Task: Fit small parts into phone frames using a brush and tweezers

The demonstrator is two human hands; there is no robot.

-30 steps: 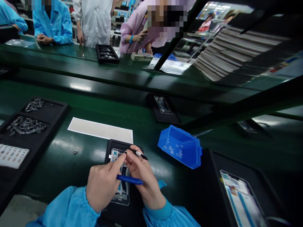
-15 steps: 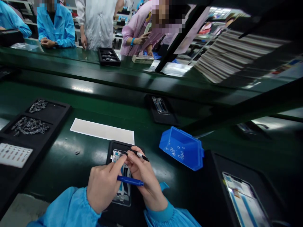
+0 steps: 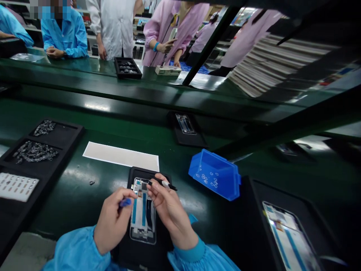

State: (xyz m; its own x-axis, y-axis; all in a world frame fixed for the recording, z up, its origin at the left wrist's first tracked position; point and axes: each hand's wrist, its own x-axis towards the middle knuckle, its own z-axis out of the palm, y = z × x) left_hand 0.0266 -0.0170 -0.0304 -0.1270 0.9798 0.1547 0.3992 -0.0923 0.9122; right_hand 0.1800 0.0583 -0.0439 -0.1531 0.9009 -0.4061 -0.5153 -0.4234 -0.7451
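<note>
Lying between the left hand (image 3: pixel 114 220) and the right hand (image 3: pixel 172 214), the phone frame (image 3: pixel 139 212) rests on a black tray (image 3: pixel 159 258), its upper end near the right fingertips. The left fingers curl closed around a blue pen (image 3: pixel 125 202); the right thumb and forefinger pinch nearly together on a slim black-and-white tool (image 3: pixel 166 184), though whether they also grip a small part cannot be told. A slip of that tool could scratch or dislodge exposed components, and a careless sweep could scatter the loose piece (image 3: pixel 91 183) beyond the left fingers.
</note>
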